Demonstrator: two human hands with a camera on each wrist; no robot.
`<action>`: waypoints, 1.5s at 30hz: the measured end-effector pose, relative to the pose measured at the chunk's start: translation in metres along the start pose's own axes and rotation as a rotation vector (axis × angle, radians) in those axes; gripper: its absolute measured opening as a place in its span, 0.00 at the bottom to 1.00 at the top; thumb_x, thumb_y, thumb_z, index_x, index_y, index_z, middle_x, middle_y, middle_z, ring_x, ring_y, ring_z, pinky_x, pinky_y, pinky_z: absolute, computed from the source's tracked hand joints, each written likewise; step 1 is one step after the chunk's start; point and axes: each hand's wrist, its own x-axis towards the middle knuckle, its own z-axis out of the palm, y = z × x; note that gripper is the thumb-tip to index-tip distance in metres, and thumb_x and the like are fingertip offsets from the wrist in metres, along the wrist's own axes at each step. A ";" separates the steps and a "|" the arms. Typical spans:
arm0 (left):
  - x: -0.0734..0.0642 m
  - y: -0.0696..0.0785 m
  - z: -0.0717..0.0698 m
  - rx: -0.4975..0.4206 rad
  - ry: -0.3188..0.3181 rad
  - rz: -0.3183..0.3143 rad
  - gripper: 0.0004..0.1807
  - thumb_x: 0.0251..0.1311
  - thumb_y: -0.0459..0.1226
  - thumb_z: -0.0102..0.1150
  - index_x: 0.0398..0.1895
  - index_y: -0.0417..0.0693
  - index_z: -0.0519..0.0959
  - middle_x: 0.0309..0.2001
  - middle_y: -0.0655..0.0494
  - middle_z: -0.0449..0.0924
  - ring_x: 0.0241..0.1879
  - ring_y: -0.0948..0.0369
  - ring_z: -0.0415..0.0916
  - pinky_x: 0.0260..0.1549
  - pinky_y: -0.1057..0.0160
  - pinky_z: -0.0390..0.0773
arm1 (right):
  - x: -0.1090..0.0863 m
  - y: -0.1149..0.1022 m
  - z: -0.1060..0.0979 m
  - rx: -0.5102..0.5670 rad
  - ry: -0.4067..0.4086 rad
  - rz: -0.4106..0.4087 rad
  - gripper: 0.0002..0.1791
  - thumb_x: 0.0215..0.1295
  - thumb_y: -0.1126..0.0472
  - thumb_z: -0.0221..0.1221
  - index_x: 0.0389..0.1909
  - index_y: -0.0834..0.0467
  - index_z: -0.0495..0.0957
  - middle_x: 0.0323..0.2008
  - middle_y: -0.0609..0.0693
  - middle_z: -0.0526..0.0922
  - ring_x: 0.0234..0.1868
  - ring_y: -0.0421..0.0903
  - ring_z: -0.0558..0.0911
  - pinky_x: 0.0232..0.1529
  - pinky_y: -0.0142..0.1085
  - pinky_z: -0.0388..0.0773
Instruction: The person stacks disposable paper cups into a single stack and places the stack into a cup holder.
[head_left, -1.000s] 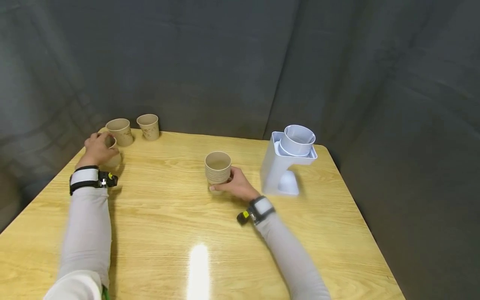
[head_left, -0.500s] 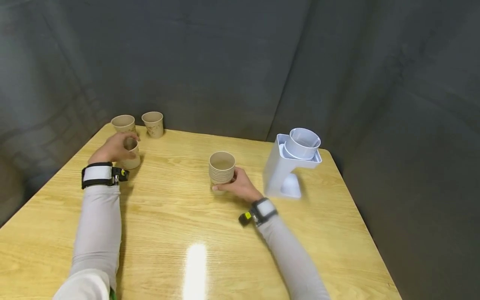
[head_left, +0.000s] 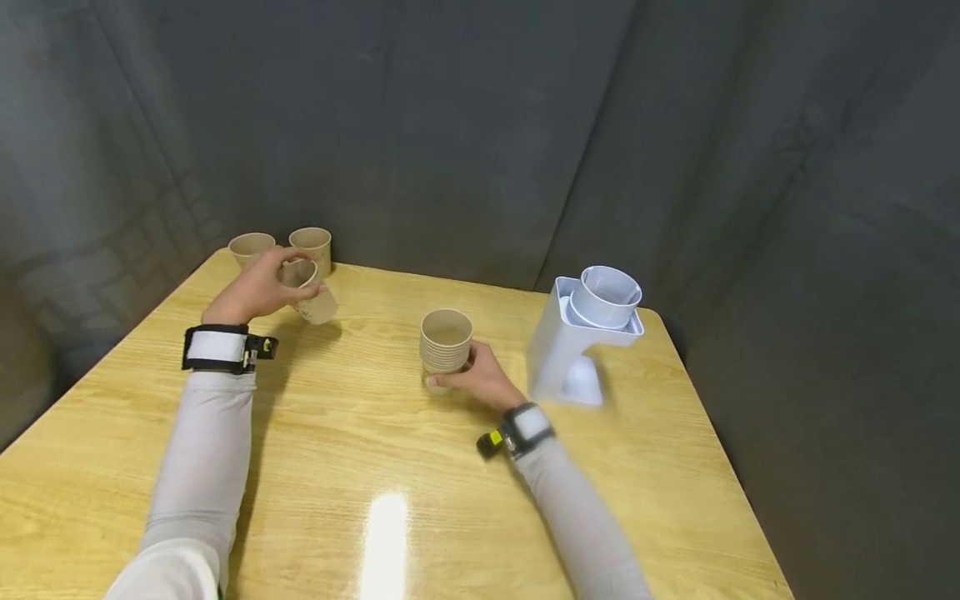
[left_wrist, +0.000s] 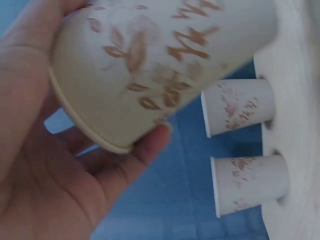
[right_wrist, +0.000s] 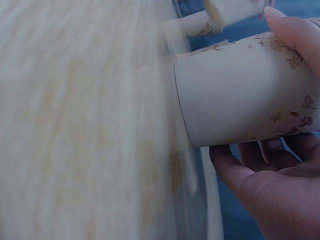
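My left hand (head_left: 258, 287) grips a single beige paper cup (head_left: 317, 305) near its rim and holds it tilted at the table's back left. In the left wrist view this paper cup (left_wrist: 150, 60) shows a brown leaf-and-lettering print, with the thumb and fingers around its rim end. Near the table's middle, my right hand (head_left: 483, 377) holds a stack of nested paper cups (head_left: 444, 354) upright. The right wrist view shows the bottom cup (right_wrist: 240, 95) of that stack between thumb and curled fingers, its base close to the wooden surface.
Two more paper cups stand upright at the back left, one at the corner (head_left: 251, 243) and one beside it (head_left: 318, 242). A white dispenser-like stand (head_left: 551, 354) with a round cup-shaped top (head_left: 606, 296) stands right of the stack. Dark curtains (head_left: 420, 150) hang behind the wooden table (head_left: 330, 467).
My left hand has moved right with its paper cup, which now hangs tilted above the table. The right hand stays at the stack. The head view has shifted slightly.
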 end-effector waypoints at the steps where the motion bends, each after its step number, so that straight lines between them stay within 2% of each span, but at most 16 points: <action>1: 0.000 0.002 0.000 -0.010 0.021 0.016 0.31 0.61 0.42 0.71 0.62 0.34 0.75 0.51 0.36 0.77 0.42 0.46 0.69 0.41 0.46 0.68 | -0.001 -0.001 0.000 0.000 -0.003 0.003 0.38 0.52 0.64 0.76 0.66 0.58 0.73 0.62 0.55 0.80 0.65 0.53 0.78 0.70 0.48 0.69; 6: 0.003 0.018 -0.001 -0.070 0.123 0.097 0.28 0.64 0.39 0.67 0.64 0.37 0.75 0.56 0.35 0.74 0.51 0.43 0.70 0.49 0.41 0.69 | -0.009 -0.019 -0.002 0.005 -0.010 0.007 0.37 0.53 0.66 0.75 0.65 0.60 0.73 0.62 0.56 0.80 0.65 0.54 0.78 0.69 0.49 0.70; 10: 0.003 0.033 -0.001 -0.086 0.178 0.120 0.25 0.64 0.38 0.66 0.64 0.41 0.75 0.56 0.36 0.73 0.52 0.42 0.70 0.49 0.40 0.71 | -0.015 -0.030 -0.003 0.013 -0.015 -0.011 0.35 0.54 0.67 0.74 0.64 0.60 0.74 0.61 0.57 0.81 0.64 0.54 0.79 0.68 0.49 0.71; 15: 0.004 0.048 0.004 -0.105 0.263 0.170 0.25 0.62 0.38 0.67 0.63 0.44 0.76 0.55 0.39 0.71 0.51 0.43 0.73 0.48 0.42 0.75 | -0.015 -0.029 -0.004 0.011 -0.017 -0.024 0.35 0.54 0.66 0.75 0.63 0.61 0.74 0.60 0.56 0.81 0.63 0.54 0.79 0.68 0.48 0.71; 19: 0.007 0.056 0.009 -0.125 0.333 0.267 0.25 0.60 0.37 0.68 0.61 0.45 0.78 0.55 0.41 0.71 0.50 0.47 0.74 0.46 0.46 0.77 | -0.013 -0.028 -0.004 0.012 -0.016 -0.023 0.35 0.53 0.66 0.75 0.64 0.61 0.74 0.60 0.56 0.81 0.64 0.54 0.79 0.68 0.48 0.71; 21: 0.009 0.060 0.012 -0.143 0.346 0.308 0.25 0.58 0.35 0.69 0.61 0.46 0.79 0.55 0.42 0.71 0.50 0.48 0.74 0.46 0.47 0.77 | -0.010 -0.024 -0.004 0.009 -0.017 -0.026 0.35 0.53 0.65 0.75 0.64 0.60 0.74 0.60 0.55 0.81 0.64 0.53 0.79 0.69 0.48 0.70; 23: 0.010 0.064 0.015 -0.157 0.353 0.339 0.26 0.57 0.34 0.70 0.61 0.46 0.79 0.55 0.42 0.72 0.51 0.49 0.74 0.45 0.48 0.76 | -0.006 -0.015 -0.004 0.005 -0.013 -0.032 0.36 0.52 0.63 0.77 0.63 0.58 0.75 0.60 0.53 0.82 0.63 0.51 0.79 0.68 0.47 0.71; 27: 0.012 0.073 0.022 -0.187 0.344 0.360 0.27 0.58 0.32 0.69 0.63 0.46 0.78 0.56 0.42 0.72 0.51 0.49 0.73 0.43 0.47 0.77 | 0.002 0.002 -0.004 -0.011 -0.006 -0.054 0.37 0.50 0.60 0.78 0.63 0.53 0.75 0.59 0.49 0.82 0.62 0.48 0.80 0.68 0.48 0.72; 34: 0.016 0.087 0.034 -0.225 0.303 0.395 0.27 0.61 0.32 0.66 0.64 0.46 0.74 0.57 0.42 0.68 0.50 0.51 0.72 0.42 0.51 0.78 | 0.003 0.000 -0.006 0.009 -0.007 -0.065 0.36 0.52 0.62 0.77 0.63 0.56 0.75 0.59 0.52 0.82 0.62 0.50 0.79 0.68 0.48 0.71; 41: 0.016 0.104 0.047 -0.260 0.269 0.497 0.27 0.60 0.31 0.66 0.63 0.43 0.73 0.58 0.44 0.70 0.52 0.53 0.73 0.43 0.59 0.77 | 0.003 0.000 -0.005 0.022 -0.002 -0.061 0.36 0.52 0.63 0.77 0.63 0.57 0.75 0.60 0.53 0.82 0.63 0.51 0.79 0.68 0.47 0.71; 45: 0.014 0.112 0.052 -0.294 0.247 0.551 0.27 0.60 0.29 0.66 0.64 0.44 0.73 0.58 0.45 0.70 0.53 0.54 0.73 0.46 0.59 0.78 | 0.003 0.000 -0.004 0.021 -0.004 -0.067 0.35 0.52 0.63 0.77 0.62 0.57 0.76 0.58 0.52 0.82 0.61 0.50 0.80 0.66 0.46 0.73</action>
